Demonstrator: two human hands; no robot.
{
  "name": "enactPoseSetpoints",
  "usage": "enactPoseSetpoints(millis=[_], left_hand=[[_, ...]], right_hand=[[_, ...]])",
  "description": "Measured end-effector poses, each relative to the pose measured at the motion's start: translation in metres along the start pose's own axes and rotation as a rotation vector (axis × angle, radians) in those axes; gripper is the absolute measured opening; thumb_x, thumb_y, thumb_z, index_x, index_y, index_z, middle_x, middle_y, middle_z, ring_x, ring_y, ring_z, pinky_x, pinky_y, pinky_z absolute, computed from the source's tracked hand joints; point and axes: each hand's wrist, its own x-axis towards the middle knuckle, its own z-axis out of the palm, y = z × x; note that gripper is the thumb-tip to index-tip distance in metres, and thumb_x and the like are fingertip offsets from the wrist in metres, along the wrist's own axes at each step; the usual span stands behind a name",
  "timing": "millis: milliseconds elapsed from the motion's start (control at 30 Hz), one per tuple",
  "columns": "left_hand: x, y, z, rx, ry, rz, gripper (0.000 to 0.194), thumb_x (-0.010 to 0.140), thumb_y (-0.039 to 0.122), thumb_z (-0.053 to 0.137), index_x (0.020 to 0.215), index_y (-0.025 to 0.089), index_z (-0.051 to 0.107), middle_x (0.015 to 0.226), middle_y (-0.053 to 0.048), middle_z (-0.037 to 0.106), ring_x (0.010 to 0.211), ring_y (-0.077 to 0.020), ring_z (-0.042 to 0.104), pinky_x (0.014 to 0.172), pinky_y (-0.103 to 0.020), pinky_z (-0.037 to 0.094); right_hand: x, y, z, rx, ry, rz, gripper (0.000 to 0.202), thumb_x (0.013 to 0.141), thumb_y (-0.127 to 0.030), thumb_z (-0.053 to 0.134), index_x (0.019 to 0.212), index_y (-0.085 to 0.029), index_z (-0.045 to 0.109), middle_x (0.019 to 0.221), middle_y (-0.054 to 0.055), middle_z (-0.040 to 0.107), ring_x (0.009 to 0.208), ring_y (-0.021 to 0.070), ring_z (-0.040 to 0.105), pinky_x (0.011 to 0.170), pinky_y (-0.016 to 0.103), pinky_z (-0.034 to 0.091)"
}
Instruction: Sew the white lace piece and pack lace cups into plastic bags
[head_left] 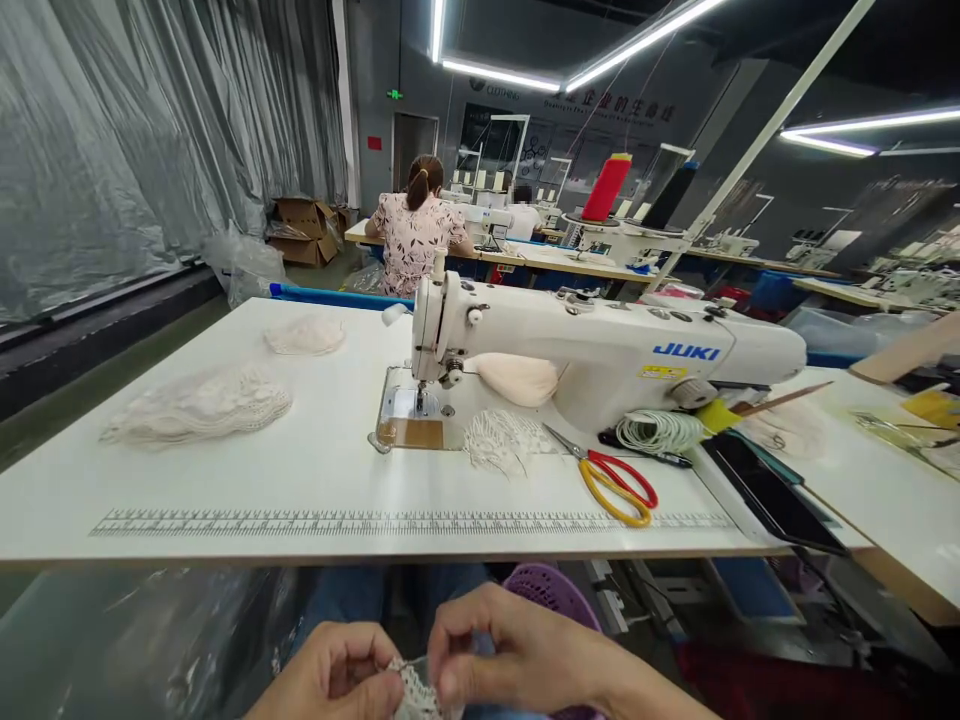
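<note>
Lace, a small white piece [416, 693], sits at the bottom edge of the view, below the front edge of the counter [322, 480] and over the person's lap; the left hand [337, 675] is curled with its fingers pinching the lace on one side; the right hand [510, 655] pinches it from the other side, thumb and forefinger pressed together on the fabric; the two hands nearly touch.

On the counter stands a white sewing machine [600, 350], its needle end toward the left; a scrap of white lace trim [499, 440] lies just beside its base; scissors with red and yellow handles [615, 485] lie near that trim, blades pointing toward the machine; a coil of white cord [660, 430] rests against the machine's right end. Well apart, on the left of the counter, lies a stack of lace pieces [199, 405], and a smaller pile [306, 335] sits farther back. A printed ruler [405, 522] runs along the front edge. A purple basket [547, 590] shows under the counter beside the right hand; another person [417, 240] sits at a bench farther back, facing away.
</note>
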Motion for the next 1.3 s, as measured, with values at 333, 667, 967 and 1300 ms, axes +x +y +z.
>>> enactPoseSetpoints(millis=[333,667,967,1300], left_hand=[[-0.014,-0.022,0.01,0.319,0.049,-0.148,0.048,0.069,0.063,0.065,0.068,0.015,0.057,0.053,0.007,0.036,0.052,-0.009,0.028,0.048,-0.022,0.019],[-0.016,-0.032,0.003,0.247,-0.04,-0.136,0.062,0.066,0.077,0.056,0.074,0.015,0.056,0.058,0.004,0.041,0.054,-0.0102,0.032,0.051,-0.023,0.023],[-0.014,-0.05,-0.001,0.359,0.025,-0.117,0.058,0.072,0.076,0.05,0.067,0.018,0.051,0.06,0.006,0.035,0.057,-0.0106,0.031,0.05,-0.021,0.023],[-0.014,-0.025,-0.001,0.378,0.031,-0.154,0.054,0.067,0.071,0.059,0.068,0.017,0.057,0.066,0.003,0.046,0.066,-0.0145,0.041,0.059,-0.021,0.032]], right_hand=[[0.001,0.033,0.039,-0.013,0.116,-0.04,0.038,0.08,-0.049,0.063,0.069,-0.013,0.061,0.058,-0.002,0.053,0.053,0.0085,0.045,0.051,0.019,0.036],[-0.001,0.047,0.047,0.123,0.068,0.056,0.046,0.06,-0.057,0.077,0.073,-0.014,0.064,0.066,-0.003,0.054,0.064,0.0107,0.048,0.063,0.022,0.039],[0.008,0.054,0.048,0.125,0.075,0.102,0.042,0.065,-0.054,0.075,0.072,-0.014,0.064,0.063,-0.004,0.052,0.059,0.0084,0.044,0.055,0.019,0.035],[0.019,0.07,0.059,0.479,0.126,0.024,0.049,0.075,-0.06,0.064,0.06,-0.013,0.056,0.057,-0.003,0.052,0.053,0.0074,0.044,0.059,0.022,0.036]])
